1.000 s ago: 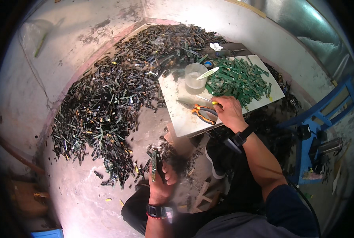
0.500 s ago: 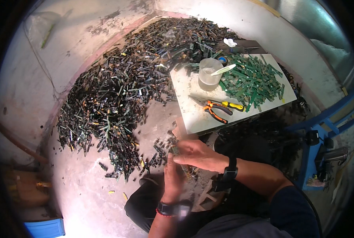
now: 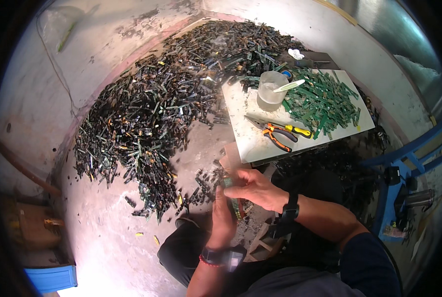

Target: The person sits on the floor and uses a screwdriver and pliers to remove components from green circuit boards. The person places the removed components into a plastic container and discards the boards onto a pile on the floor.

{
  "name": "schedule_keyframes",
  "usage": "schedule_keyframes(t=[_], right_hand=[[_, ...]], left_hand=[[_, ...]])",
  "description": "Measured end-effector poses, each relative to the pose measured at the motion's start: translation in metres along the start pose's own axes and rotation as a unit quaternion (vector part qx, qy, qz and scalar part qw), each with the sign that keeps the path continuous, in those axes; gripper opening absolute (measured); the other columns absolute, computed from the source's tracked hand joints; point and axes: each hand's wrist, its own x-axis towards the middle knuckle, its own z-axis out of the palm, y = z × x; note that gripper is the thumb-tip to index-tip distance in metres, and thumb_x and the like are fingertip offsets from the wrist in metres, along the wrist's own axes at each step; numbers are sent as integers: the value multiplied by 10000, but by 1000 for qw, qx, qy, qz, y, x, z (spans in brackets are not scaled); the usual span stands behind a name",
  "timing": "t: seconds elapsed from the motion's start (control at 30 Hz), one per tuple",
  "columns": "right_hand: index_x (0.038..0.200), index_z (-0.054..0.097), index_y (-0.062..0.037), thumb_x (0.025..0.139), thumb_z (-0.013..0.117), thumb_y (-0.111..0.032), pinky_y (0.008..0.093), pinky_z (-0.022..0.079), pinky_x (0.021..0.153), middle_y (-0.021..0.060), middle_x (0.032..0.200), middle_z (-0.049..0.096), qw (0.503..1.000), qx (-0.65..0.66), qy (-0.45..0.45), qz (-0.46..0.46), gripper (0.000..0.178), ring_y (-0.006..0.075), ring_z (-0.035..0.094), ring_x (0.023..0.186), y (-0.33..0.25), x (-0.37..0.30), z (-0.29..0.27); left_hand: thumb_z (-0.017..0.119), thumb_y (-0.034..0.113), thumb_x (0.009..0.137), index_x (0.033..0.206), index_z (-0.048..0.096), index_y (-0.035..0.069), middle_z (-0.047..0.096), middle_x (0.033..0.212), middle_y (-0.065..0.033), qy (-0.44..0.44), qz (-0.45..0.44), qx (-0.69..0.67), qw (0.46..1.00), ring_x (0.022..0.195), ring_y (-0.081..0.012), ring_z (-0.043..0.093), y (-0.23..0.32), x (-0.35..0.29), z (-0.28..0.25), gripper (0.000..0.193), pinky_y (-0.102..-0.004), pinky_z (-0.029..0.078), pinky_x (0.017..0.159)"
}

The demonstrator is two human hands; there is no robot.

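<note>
A narrow green circuit board strip (image 3: 235,203) is held between my two hands, low in front of me. My left hand (image 3: 223,216) is closed at its left side, with the thumb up along the strip. From the right, my right hand (image 3: 260,192) grips the strip's upper part between thumb and bent fingers. The fingers hide some of the strip, and its fine detail is blurred. Dark scraps (image 3: 201,187) lie on the floor just beyond my hands.
A large heap of dark board strips (image 3: 146,114) covers the floor ahead and left. On the white board (image 3: 243,146) are green strips (image 3: 325,101), a plastic cup (image 3: 271,96), pliers (image 3: 276,136) and a yellow-handled tool (image 3: 299,131). A blue frame (image 3: 385,198) stands right.
The strip has turned so that more of its green face shows between my hands. Both hands stay close together on it. The whole view has shifted slightly.
</note>
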Motion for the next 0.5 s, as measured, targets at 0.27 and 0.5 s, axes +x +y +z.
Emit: schedule_keyframes(t=[0.27, 0.5], right_hand=[[1317, 437, -30, 846, 608, -30, 257, 486, 643, 81, 1017, 596, 976, -155, -29, -148, 501, 98, 569, 780, -8, -3, -8], [1305, 481, -52, 783, 703, -50, 325, 511, 811, 142, 1217, 549, 918, -294, -72, -255, 567, 234, 618, 957, -18, -3, -13]], left_hand=[[355, 549, 963, 721, 424, 133, 323, 534, 34, -33, -115, -227, 966, 409, -95, 279, 32, -7, 5, 486, -235, 241, 367], [384, 562, 951, 841, 520, 111, 385, 550, 25, -39, -151, -244, 957, 427, -92, 333, 33, -16, 6, 484, -219, 251, 377]])
